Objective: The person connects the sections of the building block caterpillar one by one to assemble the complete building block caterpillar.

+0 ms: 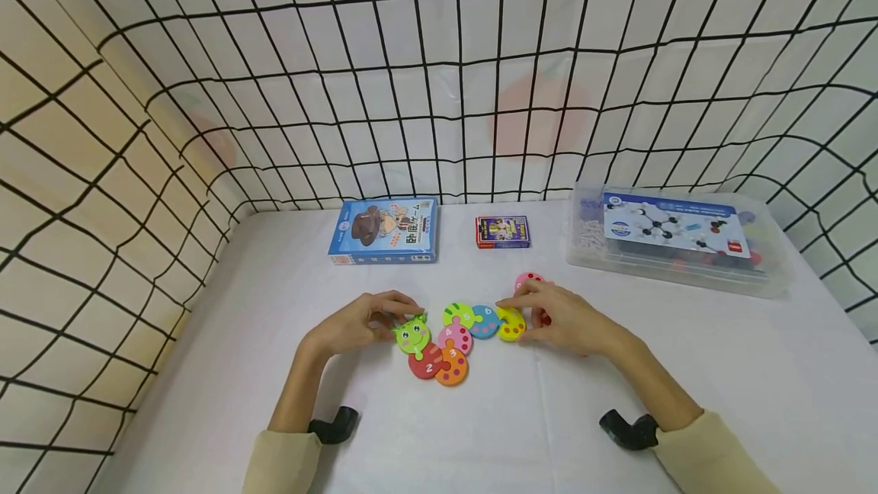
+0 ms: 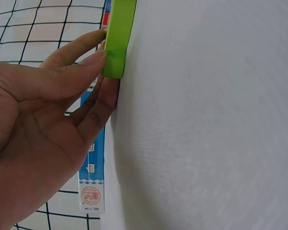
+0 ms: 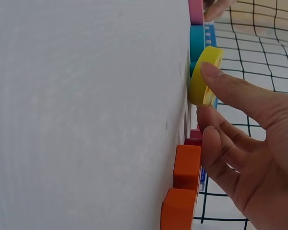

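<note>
A jigsaw caterpillar of numbered round pieces lies on the white table. Its green face piece (image 1: 413, 337) is at the left end, joined to a red piece (image 1: 426, 362). Orange (image 1: 452, 367), pink (image 1: 456, 336), light green (image 1: 459, 315) and blue (image 1: 485, 322) pieces follow. My left hand (image 1: 370, 320) holds the edge of the face piece between thumb and fingers. With my right hand (image 1: 564, 317) I pinch the yellow piece (image 3: 205, 79), which sits tilted against the blue one. Another pink piece (image 1: 528, 280) and orange pieces (image 3: 187, 167) lie by the right hand, partly hidden in the head view.
At the back stand a blue game box (image 1: 386, 230), a small purple card box (image 1: 503, 232) and a clear plastic case (image 1: 679, 265) with a molecule picture on its label. Black netting (image 1: 459, 90) rises behind the table and along both sides.
</note>
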Tool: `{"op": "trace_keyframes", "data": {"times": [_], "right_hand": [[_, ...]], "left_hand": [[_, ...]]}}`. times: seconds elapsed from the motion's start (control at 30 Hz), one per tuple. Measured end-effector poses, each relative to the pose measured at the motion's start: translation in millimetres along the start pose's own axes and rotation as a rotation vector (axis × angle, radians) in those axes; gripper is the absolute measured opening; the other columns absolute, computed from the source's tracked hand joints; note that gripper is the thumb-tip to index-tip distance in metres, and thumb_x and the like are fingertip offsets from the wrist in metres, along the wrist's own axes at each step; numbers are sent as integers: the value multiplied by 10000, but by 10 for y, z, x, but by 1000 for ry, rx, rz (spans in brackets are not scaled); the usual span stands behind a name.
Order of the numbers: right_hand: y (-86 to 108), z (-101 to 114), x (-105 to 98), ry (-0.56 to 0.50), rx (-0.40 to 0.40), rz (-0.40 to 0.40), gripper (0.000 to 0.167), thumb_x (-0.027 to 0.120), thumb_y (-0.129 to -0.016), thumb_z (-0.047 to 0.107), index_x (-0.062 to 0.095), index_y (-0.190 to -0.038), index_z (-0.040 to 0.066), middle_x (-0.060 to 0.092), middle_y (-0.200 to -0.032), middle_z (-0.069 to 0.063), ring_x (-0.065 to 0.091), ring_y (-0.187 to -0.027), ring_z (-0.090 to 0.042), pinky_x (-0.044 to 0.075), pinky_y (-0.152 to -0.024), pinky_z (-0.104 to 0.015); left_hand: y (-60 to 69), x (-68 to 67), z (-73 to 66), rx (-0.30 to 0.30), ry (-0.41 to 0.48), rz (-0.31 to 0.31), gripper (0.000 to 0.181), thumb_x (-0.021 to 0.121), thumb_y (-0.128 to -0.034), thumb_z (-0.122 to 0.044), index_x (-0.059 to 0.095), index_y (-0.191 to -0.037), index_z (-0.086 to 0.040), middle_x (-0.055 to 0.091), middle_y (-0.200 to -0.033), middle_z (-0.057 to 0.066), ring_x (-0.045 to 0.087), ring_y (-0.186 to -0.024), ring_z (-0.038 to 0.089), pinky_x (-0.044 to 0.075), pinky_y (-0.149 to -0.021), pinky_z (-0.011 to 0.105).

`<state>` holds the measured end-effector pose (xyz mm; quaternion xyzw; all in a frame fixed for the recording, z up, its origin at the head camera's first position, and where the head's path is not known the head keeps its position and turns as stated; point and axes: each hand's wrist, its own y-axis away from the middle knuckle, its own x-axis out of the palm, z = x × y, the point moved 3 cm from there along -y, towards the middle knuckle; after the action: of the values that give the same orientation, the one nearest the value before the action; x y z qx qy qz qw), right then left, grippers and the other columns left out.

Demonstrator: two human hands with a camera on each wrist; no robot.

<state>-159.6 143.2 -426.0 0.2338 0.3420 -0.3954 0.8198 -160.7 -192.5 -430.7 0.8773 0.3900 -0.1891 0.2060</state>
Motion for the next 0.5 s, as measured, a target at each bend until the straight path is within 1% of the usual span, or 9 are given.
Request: {"op": "trace_keyframes", "data": {"times": [0.1, 0.27, 0.33, 0.5], "right_hand": [[-1, -1, 11, -4, 1, 6, 524, 824, -877, 214, 682, -1381, 213, 595, -1187, -13, 539, -815, -106, 446, -715, -231], [-14, 19, 35, -4, -27, -21, 526, 840, -863, 293, 698, -1359, 189, 630, -1196, -20, 563, -815, -103, 469, -721, -217], [-17, 26, 44, -3, -32, -38, 511, 840, -862, 322, 713, -1338, 189, 640, -1179, -14, 558, -824, -109, 457, -714, -216], [-27, 23, 51, -18, -40, -63, 477, 844, -856, 333, 739, -1300, 196, 635, -1132, 0, 540, -833, -123, 426, -707, -224]], "left_hand": [[5, -5, -6, 8, -3, 3, 503, 588, -923, 127, 671, -1374, -81, 605, -1425, 136, 604, -1176, 260, 548, -1014, 318], [11, -4, -1, 16, -5, 3, 499, 582, -923, 128, 665, -1376, -65, 602, -1422, 155, 605, -1175, 270, 550, -1034, 394], [11, -4, -1, 19, -6, 2, 496, 583, -923, 127, 665, -1375, -60, 602, -1422, 159, 605, -1177, 273, 550, -1037, 405], [11, -5, -14, 22, -7, 4, 495, 584, -921, 125, 663, -1375, -54, 599, -1427, 165, 601, -1182, 276, 550, -1033, 393]]}}
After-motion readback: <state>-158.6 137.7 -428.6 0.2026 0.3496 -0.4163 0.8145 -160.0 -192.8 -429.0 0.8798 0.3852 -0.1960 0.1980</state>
